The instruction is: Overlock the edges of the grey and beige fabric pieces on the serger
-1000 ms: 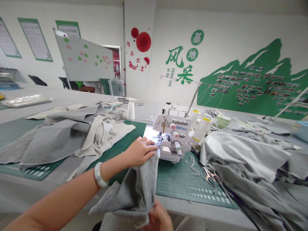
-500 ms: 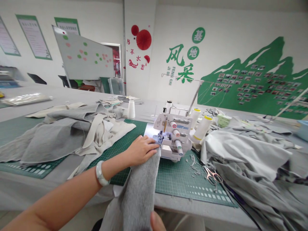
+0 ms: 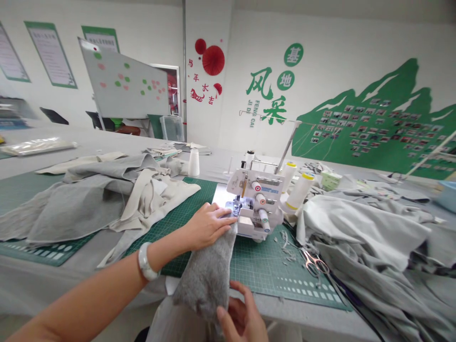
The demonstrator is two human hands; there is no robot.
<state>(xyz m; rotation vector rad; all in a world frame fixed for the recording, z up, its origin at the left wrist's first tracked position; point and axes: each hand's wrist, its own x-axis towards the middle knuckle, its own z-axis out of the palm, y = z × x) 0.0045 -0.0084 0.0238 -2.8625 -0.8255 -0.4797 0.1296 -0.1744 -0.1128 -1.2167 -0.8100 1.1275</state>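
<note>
"What's nearest?"

"The right hand (image 3: 245, 315), bottom centre, at the lower edge of a grey fabric strip (image 3: 208, 276) that hangs over the front of the table (image 3: 285, 305). Its thumb touches the cloth and the index fingertip stands apart from it; whether that grip pinches anything underneath, I can't tell."

"Beyond that?"

"Right of centre, gold-handled scissors (image 3: 315, 262) and grey trimmings (image 3: 285, 240) on a green cutting mat (image 3: 258, 266)."

"And the left hand (image 3: 206, 225)?"

"Mid-frame, fingers laid over the strip's upper end, beside the presser foot area. The thumb is hidden, so I can't say if this grip is clamped on the cloth or only pressing."

"Which step is it, then?"

"Guiding the strip's long edge into the overlock machine (image 3: 254, 202), I'd judge, as its upper end lies right at the lit stitching area."

"What would the next move call for?"

"Likely a straight lower length, its right-hand edge lined up with the foot, and left fingertips clear of the needles."

"Farther back?"

"Yellow-topped thread cones (image 3: 298, 192) behind the machine, then a whiteboard (image 3: 124, 97), upper left."
</note>
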